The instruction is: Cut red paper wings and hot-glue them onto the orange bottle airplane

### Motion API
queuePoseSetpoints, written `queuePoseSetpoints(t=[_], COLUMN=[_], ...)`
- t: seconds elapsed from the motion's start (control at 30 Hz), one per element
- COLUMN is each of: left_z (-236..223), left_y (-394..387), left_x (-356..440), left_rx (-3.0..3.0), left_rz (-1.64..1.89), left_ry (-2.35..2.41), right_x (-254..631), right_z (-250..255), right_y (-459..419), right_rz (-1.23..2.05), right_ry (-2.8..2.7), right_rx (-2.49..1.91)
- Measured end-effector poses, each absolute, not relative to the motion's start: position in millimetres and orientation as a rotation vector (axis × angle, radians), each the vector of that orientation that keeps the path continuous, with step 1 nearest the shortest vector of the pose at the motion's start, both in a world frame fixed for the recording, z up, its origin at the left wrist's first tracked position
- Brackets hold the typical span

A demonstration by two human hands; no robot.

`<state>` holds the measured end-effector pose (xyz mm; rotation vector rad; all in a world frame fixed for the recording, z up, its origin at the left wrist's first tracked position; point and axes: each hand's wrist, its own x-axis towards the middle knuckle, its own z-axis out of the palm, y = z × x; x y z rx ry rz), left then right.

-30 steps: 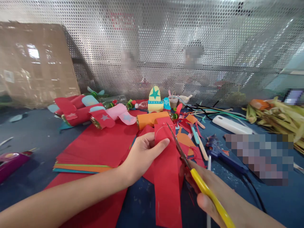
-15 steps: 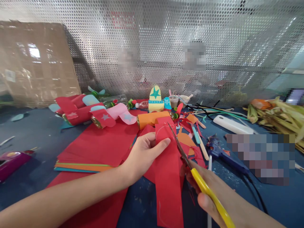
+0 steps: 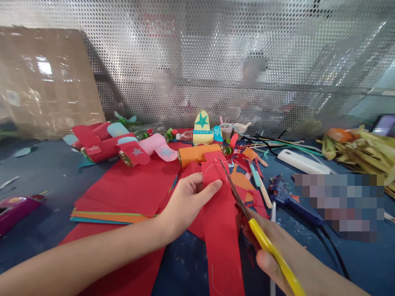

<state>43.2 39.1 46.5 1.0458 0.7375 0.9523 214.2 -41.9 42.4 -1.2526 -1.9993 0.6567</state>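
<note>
Pinched between thumb and fingers, a long red paper strip [image 3: 220, 230] is in my left hand [image 3: 193, 197]. Pale curved lines are drawn near its top and bottom ends. My right hand [image 3: 271, 242] grips yellow-handled scissors [image 3: 262, 234], its fingers partly hidden behind them. The dark blades lie along the strip's upper right edge, tip by the drawn curve; whether they are biting into the paper I cannot tell. Beneath my left wrist lies a stack of red sheets [image 3: 123, 185], with orange, green and blue sheets under it.
Paper-wrapped bottles [image 3: 197, 154] stand and lie behind the strip. Right of my hands are paper scraps [image 3: 242, 181], a blue glue gun [image 3: 290, 205], a white tool handle [image 3: 302, 162] and dried husks [image 3: 364, 152]. A purple object [image 3: 18, 211] sits at far left, below a cardboard box [image 3: 49, 78].
The lower end of the red strip has swung slightly to the right. Both hands and the scissors are almost where they were.
</note>
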Motion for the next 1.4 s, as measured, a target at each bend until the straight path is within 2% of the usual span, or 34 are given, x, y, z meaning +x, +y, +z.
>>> queuePoseSetpoints(t=[0.83,1.4], left_z=[44.6,42.7], left_y=[40.2,39.4], left_x=[43.2,42.5], left_rx=[1.035,1.038], left_rz=[0.959,0.968], left_ry=[0.708,0.673], right_x=[216.0,219.4], right_z=[35.7,25.3], right_y=[-42.9,-38.6], right_rz=[0.613,0.742], right_ry=[-2.003,-1.939], right_rx=[-1.291,-1.176])
